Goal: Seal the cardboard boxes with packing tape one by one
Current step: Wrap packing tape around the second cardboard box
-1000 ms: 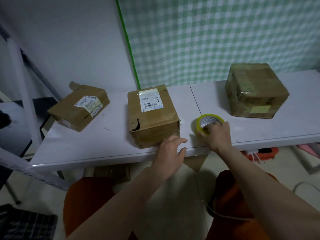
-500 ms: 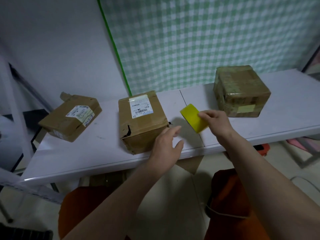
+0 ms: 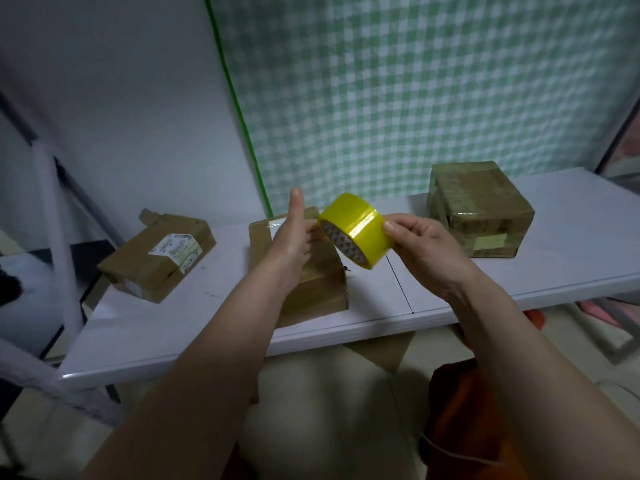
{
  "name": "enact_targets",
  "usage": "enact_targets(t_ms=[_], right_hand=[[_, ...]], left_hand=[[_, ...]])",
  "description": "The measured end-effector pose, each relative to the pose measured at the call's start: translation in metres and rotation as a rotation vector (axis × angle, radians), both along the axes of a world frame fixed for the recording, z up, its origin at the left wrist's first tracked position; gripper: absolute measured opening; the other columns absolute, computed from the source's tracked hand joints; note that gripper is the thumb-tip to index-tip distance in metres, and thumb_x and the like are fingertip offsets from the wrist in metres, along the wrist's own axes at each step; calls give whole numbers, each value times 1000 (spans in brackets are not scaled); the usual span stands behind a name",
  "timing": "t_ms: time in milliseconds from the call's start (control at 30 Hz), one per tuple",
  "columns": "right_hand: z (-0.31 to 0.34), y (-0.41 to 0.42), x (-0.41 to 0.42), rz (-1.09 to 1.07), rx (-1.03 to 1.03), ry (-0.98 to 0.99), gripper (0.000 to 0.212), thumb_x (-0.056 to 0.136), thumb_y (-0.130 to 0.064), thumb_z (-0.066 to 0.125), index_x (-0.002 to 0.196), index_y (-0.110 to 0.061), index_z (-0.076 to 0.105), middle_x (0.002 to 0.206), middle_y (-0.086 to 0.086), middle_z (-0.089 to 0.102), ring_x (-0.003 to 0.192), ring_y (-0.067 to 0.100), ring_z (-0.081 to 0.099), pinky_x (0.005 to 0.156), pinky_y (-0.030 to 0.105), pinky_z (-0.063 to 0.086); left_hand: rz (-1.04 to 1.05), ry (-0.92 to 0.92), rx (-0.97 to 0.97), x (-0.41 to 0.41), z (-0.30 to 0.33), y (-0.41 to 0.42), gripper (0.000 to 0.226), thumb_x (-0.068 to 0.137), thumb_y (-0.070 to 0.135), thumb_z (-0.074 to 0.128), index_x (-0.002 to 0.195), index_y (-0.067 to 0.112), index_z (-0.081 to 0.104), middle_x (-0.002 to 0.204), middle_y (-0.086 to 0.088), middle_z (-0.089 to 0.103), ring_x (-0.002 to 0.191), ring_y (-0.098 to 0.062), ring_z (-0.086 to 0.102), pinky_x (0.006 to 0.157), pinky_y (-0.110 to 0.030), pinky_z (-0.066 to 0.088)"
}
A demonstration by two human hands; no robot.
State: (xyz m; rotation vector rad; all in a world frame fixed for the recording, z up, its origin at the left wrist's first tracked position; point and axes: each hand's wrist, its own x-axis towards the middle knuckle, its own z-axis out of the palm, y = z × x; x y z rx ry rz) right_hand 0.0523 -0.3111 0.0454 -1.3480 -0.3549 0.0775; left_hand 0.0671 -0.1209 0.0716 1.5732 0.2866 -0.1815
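My right hand [image 3: 420, 245] grips a yellow roll of packing tape [image 3: 355, 230] and holds it in the air above the white table [image 3: 519, 268]. My left hand [image 3: 294, 237] is raised beside the roll with thumb up and fingers straight, its fingertips near the roll's left edge; whether they touch it is unclear. Three cardboard boxes stand on the table. The middle box [image 3: 318, 289] lies right behind my left hand and is partly hidden by it. A flat box with a white label [image 3: 156, 254] sits at the left. A cube-shaped box wrapped in tape [image 3: 481, 209] sits at the right.
A green-checked cloth [image 3: 415, 81] hangs on the wall behind the table. A white metal frame [image 3: 55, 237] stands at the left. Under the table are a piece of cardboard [image 3: 384, 351] and my orange-clad knees [image 3: 460, 410].
My right hand lifted the tape roll off the table and brought it up in front of me. My left hand rose from the table's front edge to the roll.
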Motion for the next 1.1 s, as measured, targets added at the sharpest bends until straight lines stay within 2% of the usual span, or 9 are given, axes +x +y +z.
enact_targets(t_ms=[67,167,333,433,567,667,800,867,1100], right_hand=[[2,6,-3,18,-12,-3,28,80,-23,58,99,-5,67,102,12,67,101,23,57,101,42,39],[5,13,-6,40,-44,-8,26,82,-21,56,100,-5,66,104,14,66,101,22,57,101,41,39],[11,25,-9,77,-124,-47,23,85,-19,54,100,-5,66,102,11,66,99,20,57,100,41,39],[16,32,-11,100,-130,-56,24,83,-24,54,96,-8,65,96,6,66,95,20,56,98,41,39],[20,46,-13,134,-62,-22,21,83,-26,53,89,-8,62,83,3,62,81,14,54,81,30,42],[23,57,-14,109,-7,26,23,84,-26,52,89,-5,59,83,9,57,79,16,53,78,30,42],[28,68,-18,99,27,65,25,84,-27,53,90,-4,59,86,12,57,79,17,54,75,29,44],[28,73,-20,95,38,89,23,85,-26,54,88,-5,61,84,11,59,77,17,56,75,31,45],[35,94,-29,47,96,185,23,96,-17,49,88,-2,64,81,11,69,72,19,66,65,29,55]], left_hand=[[-36,9,-23,-4,2,7,94,86,78,10,121,8,61,133,-12,57,120,-22,52,107,-36,33],[-32,-2,-26,-11,4,19,92,88,76,16,131,4,55,131,-12,58,120,-25,55,111,-39,33],[53,-134,-78,-24,12,29,44,99,46,40,100,13,69,101,-7,69,90,-19,65,81,-28,51],[58,-211,-74,-29,12,35,30,97,31,52,115,11,66,111,-9,66,103,-23,63,95,-34,49],[27,-290,-48,-40,15,42,31,98,29,52,123,15,63,117,-2,65,105,-16,60,93,-31,49],[2,-347,-9,-46,15,48,30,100,29,48,124,18,63,124,-3,63,112,-16,60,94,-31,51],[18,-484,56,-54,17,54,25,101,23,45,117,25,65,122,0,64,113,-13,60,88,-21,51],[28,-579,110,-57,16,57,25,101,19,46,114,24,66,119,2,66,114,-13,59,95,-27,49],[-15,-927,574,-69,16,58,25,95,19,52,110,14,72,118,0,67,116,-12,57,102,-33,44]])
